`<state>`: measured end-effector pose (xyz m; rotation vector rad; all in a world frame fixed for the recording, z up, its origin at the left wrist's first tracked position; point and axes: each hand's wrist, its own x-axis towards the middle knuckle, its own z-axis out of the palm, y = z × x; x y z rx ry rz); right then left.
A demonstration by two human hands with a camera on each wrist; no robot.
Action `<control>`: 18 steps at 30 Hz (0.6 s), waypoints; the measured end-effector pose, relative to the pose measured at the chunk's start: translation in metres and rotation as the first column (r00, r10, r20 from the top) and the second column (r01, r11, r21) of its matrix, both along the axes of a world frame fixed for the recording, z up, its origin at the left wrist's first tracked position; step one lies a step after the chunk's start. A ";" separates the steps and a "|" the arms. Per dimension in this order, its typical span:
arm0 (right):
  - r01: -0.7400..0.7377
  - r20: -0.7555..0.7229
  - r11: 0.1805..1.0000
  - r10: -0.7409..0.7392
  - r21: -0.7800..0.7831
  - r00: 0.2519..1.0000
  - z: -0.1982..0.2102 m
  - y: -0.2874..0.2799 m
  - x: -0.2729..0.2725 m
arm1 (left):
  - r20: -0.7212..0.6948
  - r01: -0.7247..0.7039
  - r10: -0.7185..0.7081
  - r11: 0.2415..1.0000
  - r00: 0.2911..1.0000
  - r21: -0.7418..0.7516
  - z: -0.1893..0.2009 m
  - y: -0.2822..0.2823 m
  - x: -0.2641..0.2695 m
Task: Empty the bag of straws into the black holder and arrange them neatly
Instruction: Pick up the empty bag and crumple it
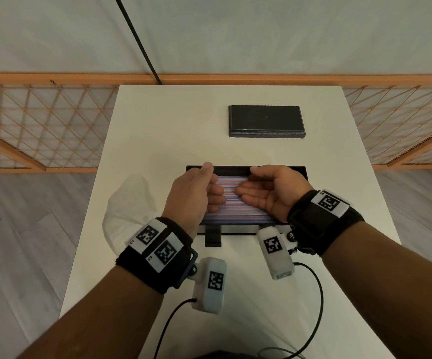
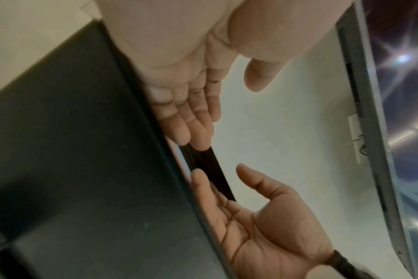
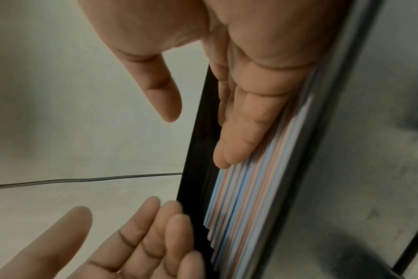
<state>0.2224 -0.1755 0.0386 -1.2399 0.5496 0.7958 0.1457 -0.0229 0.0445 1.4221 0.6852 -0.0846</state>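
The black holder (image 1: 235, 168) stands mid-table, filled with pink, blue and white straws (image 1: 235, 216) lying side by side along its length. Both hands hover over its far half, palms facing each other. My left hand (image 1: 211, 182) has loosely bent fingers touching the straws and grips nothing. My right hand (image 1: 248, 183) lays straight fingers on them. In the right wrist view the right fingers (image 3: 246, 113) lie flat along the straws (image 3: 239, 217), with the left fingers (image 3: 155, 236) beside the holder wall (image 3: 193, 169). The clear bag (image 1: 129, 203) lies crumpled to the holder's left.
A flat black lid (image 1: 266, 121) lies at the back of the white table (image 1: 157, 125). A small black tab (image 1: 212, 238) sticks out at the holder's front. Wrist-camera cables (image 1: 315, 307) trail over the near table. An orange lattice fence (image 1: 41, 125) runs behind.
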 end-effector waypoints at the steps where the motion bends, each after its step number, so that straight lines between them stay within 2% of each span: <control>1: 0.006 0.002 1.000 -0.006 0.004 1.000 0.002 -0.002 0.000 | 0.041 -0.006 0.005 1.000 0.999 0.021 0.004 0.002 -0.002; 3: 0.031 0.021 0.999 -0.031 0.013 0.999 0.007 -0.009 0.001 | 0.155 -0.043 0.025 0.992 0.988 0.115 0.019 0.007 -0.007; 4: 0.049 0.043 0.999 -0.050 0.020 0.998 0.011 -0.013 0.003 | 0.200 -0.066 0.019 0.971 0.980 0.230 0.029 0.013 -0.009; 5: 0.068 0.073 0.997 -0.070 0.026 0.995 0.016 -0.017 0.004 | 0.224 -0.098 0.009 0.915 0.975 0.392 0.040 0.021 -0.011; 7: 0.103 0.145 0.994 -0.107 0.036 0.984 0.026 -0.025 0.009 | 0.183 -0.134 0.005 0.696 0.983 0.705 0.055 0.042 -0.013; 8: 0.116 0.181 0.993 -0.121 0.039 0.976 0.032 -0.029 0.011 | 0.084 -0.087 0.033 0.589 0.996 0.803 0.052 0.059 -0.013; 9: 0.125 0.212 0.991 -0.132 0.044 0.968 0.037 -0.032 0.013 | -0.069 0.020 0.074 0.531 0.995 0.847 0.048 0.073 -0.014; 11: 0.140 0.261 0.989 -0.150 0.057 0.954 0.047 -0.036 0.016 | -0.391 0.259 0.148 0.535 0.908 0.804 0.032 0.095 -0.018; 13: 0.142 0.304 0.988 -0.154 0.062 0.940 0.057 -0.038 0.016 | -0.596 0.412 0.136 0.603 0.791 0.684 0.012 0.101 -0.025; 15: 0.123 0.348 0.991 -0.133 0.049 0.928 0.063 -0.037 0.014 | -0.675 0.442 0.103 0.682 0.730 0.583 -0.015 0.100 -0.032; 18: 0.086 0.426 0.996 -0.082 0.010 0.901 0.070 -0.031 0.004 | -0.701 0.362 0.126 0.785 0.702 0.503 -0.054 0.097 -0.045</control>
